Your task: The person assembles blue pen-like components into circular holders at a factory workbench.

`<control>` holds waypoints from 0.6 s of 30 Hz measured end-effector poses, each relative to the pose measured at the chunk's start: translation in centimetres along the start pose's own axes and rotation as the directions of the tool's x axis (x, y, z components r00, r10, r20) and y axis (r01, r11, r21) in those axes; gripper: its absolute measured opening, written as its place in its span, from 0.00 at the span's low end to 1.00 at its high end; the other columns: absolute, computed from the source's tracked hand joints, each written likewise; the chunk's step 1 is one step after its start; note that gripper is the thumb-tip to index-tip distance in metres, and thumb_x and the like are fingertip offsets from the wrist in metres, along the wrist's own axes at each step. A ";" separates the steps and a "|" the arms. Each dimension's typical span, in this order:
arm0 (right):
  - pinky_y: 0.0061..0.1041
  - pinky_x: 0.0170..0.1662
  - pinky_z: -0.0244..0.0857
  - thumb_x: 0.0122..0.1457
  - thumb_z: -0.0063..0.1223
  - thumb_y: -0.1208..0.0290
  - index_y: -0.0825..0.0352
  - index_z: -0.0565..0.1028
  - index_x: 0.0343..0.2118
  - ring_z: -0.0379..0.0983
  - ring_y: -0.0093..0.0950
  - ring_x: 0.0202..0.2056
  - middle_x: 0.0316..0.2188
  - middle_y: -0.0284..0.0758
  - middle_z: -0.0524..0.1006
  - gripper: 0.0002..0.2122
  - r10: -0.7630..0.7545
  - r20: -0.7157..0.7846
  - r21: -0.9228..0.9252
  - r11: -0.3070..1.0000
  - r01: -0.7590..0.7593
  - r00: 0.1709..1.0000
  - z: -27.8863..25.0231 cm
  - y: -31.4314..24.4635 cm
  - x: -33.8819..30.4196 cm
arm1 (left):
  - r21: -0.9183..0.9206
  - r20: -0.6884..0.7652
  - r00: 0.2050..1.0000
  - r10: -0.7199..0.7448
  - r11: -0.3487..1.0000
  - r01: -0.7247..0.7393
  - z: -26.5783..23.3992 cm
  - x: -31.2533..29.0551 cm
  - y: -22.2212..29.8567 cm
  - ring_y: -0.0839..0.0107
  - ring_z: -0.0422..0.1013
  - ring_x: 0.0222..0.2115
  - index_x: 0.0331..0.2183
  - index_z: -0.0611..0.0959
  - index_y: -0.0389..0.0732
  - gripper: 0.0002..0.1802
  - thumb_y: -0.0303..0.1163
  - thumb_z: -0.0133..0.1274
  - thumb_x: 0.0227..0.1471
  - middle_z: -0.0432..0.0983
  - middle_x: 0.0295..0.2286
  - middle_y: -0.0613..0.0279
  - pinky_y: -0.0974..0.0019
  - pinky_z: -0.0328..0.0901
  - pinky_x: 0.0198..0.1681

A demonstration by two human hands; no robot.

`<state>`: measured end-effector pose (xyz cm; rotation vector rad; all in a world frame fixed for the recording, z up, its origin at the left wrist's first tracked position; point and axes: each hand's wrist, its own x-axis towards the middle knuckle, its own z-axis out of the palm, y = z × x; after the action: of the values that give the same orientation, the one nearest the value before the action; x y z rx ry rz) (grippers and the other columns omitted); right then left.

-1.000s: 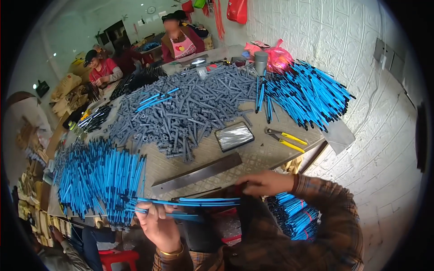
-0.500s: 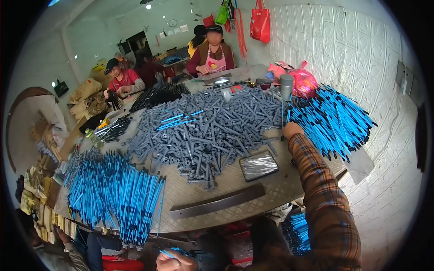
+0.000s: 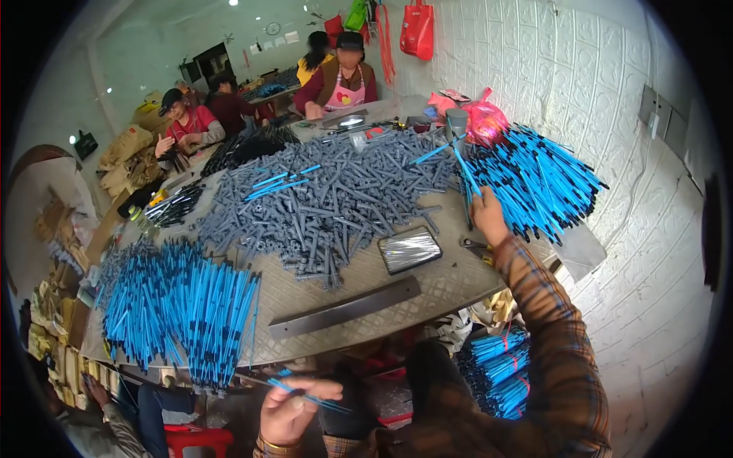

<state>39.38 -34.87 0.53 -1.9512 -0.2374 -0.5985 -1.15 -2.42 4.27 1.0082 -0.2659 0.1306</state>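
My right hand [image 3: 489,217] is closed on thin blue rods [image 3: 467,169] that slant up and left toward the grey cup. It is over the right side of the table, beside a large heap of blue rods with black ends [image 3: 531,183]. Low in front of me, off the table's near edge, my left hand [image 3: 289,412] pinches several thin blue rods [image 3: 305,394] between thumb and fingers. The wide pile of grey plastic pieces [image 3: 328,191] covers the middle of the table, with a few blue rods [image 3: 279,183] lying on top.
A black tray of silver pins [image 3: 410,250] and a dark curved bar [image 3: 345,308] lie nearer me. Blue rods stand bunched [image 3: 183,305] at the left. A grey cup [image 3: 456,122] and pink bag [image 3: 485,118] stand far right. Tied bundles [image 3: 500,366] lie below; co-workers [image 3: 347,84] sit across.
My right hand has come away from beside the grey cup, and blue rods now show slanting up from it. My left hand has risen further into view with its rods. The whole view has shifted.
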 end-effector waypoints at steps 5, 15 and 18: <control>0.17 0.18 0.54 0.61 0.35 0.71 0.65 0.62 0.31 0.57 0.17 0.14 0.14 0.27 0.65 0.05 -0.096 0.329 0.366 0.930 -0.033 0.939 -5.5 -8.5 -8.5 | -0.094 -0.169 0.985 -0.027 0.995 0.011 0.6 1.4 -0.3 0.45 0.66 0.43 0.45 0.69 0.34 0.18 0.29 0.45 0.52 0.66 0.42 0.33 0.47 0.62 0.45; 0.18 0.28 0.60 0.59 0.38 0.73 0.67 0.63 0.32 0.63 0.19 0.21 0.19 0.31 0.67 0.04 -0.336 0.768 0.283 0.942 0.182 0.545 -6.3 -16.3 -16.6 | 0.015 -0.374 0.890 0.259 0.962 -0.273 4.1 7.3 0.9 0.60 0.68 0.42 0.47 0.67 0.37 0.19 0.29 0.47 0.52 0.68 0.42 0.48 0.60 0.65 0.44; 0.20 0.30 0.62 0.59 0.39 0.73 0.67 0.64 0.32 0.66 0.21 0.24 0.21 0.33 0.68 0.04 -0.428 0.761 0.254 0.888 0.383 0.488 -6.0 -16.7 -17.4 | 0.041 -0.348 0.865 0.363 0.927 -0.373 4.5 7.0 0.9 0.64 0.70 0.38 0.45 0.68 0.37 0.17 0.26 0.48 0.51 0.71 0.38 0.51 0.64 0.67 0.38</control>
<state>15.61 -31.07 6.96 -1.9981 -1.3241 0.0769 4.70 -5.86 9.23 0.8787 -0.1298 0.6494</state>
